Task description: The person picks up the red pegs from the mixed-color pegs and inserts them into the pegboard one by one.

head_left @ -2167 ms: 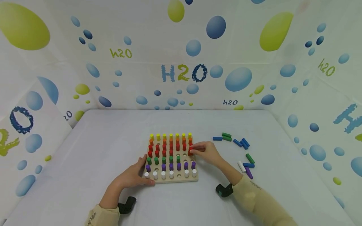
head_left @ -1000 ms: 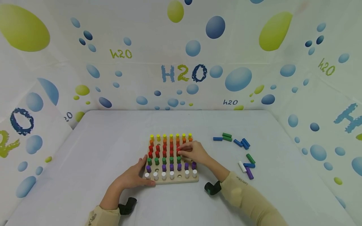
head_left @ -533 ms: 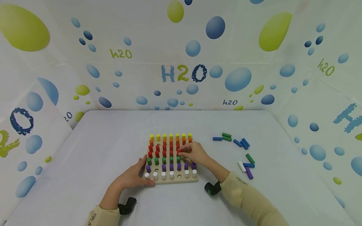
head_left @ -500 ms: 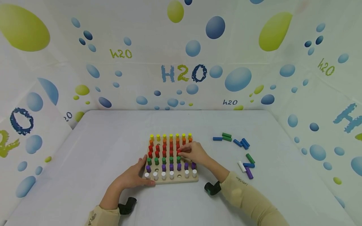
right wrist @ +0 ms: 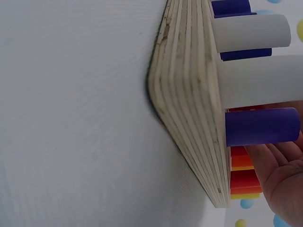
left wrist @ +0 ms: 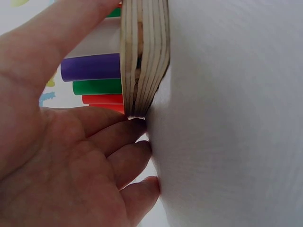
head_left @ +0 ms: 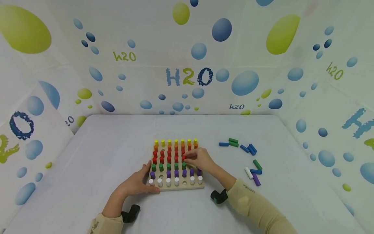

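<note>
A wooden pegboard (head_left: 187,188) lies mid-table with upright pegs in colour rows, from yellow at the back to white in front. My left hand (head_left: 134,182) holds its near left corner, thumb on the front edge, fingers along the left side. In the left wrist view its fingertips touch the board's layered edge (left wrist: 144,56). My right hand (head_left: 201,160) pinches a red peg (head_left: 183,157) standing in the nearer red row, fifth from left. It hides the pegs and holes at the board's right. In the right wrist view, a purple peg (right wrist: 262,126) partly covers this hand (right wrist: 286,184).
Right of the board lie loose pegs: green (head_left: 233,144) and blue (head_left: 223,144) ones, more blue ones (head_left: 252,149), and a nearer cluster with a white peg (head_left: 249,173) and a purple peg (head_left: 256,179). Bare holes show in the white row (head_left: 184,183) and purple row (head_left: 161,177).
My right hand has moved left from the board's right edge with a red peg, which now stands in a formerly bare hole. Over the last second it has barely moved. My left hand stays put.
</note>
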### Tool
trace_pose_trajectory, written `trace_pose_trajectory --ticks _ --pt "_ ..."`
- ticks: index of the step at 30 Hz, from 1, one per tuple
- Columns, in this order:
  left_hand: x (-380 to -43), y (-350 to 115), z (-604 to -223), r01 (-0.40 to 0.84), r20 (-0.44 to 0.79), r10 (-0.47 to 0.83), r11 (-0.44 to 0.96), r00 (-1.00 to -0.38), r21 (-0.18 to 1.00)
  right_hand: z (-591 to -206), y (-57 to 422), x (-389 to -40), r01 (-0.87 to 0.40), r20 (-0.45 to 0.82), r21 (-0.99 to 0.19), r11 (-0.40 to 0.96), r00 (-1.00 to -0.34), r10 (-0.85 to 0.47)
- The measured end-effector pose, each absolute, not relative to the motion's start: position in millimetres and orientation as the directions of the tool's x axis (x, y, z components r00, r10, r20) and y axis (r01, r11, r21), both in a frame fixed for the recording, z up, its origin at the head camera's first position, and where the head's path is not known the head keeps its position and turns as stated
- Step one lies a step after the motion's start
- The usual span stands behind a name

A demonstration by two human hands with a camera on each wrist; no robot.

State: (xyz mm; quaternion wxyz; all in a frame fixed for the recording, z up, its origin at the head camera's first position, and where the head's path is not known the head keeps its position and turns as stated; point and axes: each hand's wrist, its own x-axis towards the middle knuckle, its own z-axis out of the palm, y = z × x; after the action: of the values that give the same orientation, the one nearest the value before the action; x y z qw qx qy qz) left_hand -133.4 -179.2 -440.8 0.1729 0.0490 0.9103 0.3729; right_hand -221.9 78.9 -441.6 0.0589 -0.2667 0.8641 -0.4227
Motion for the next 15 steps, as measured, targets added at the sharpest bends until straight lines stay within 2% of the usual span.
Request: trace_pose_trajectory --ticks 9,15 --pt "-133 -180 -439 -0.043 -0.279 0.21 0.722 -0.937 0.69 -437 87 -223 -0.399 0.122 -0.781 0.48 -0.852 -0.508" --pt "-133 -179 -439 -0.041 -0.276 0.213 0.719 -0.937 0.694 -429 101 -220 -0.486 0.206 -0.742 0.462 -0.821 -0.532"
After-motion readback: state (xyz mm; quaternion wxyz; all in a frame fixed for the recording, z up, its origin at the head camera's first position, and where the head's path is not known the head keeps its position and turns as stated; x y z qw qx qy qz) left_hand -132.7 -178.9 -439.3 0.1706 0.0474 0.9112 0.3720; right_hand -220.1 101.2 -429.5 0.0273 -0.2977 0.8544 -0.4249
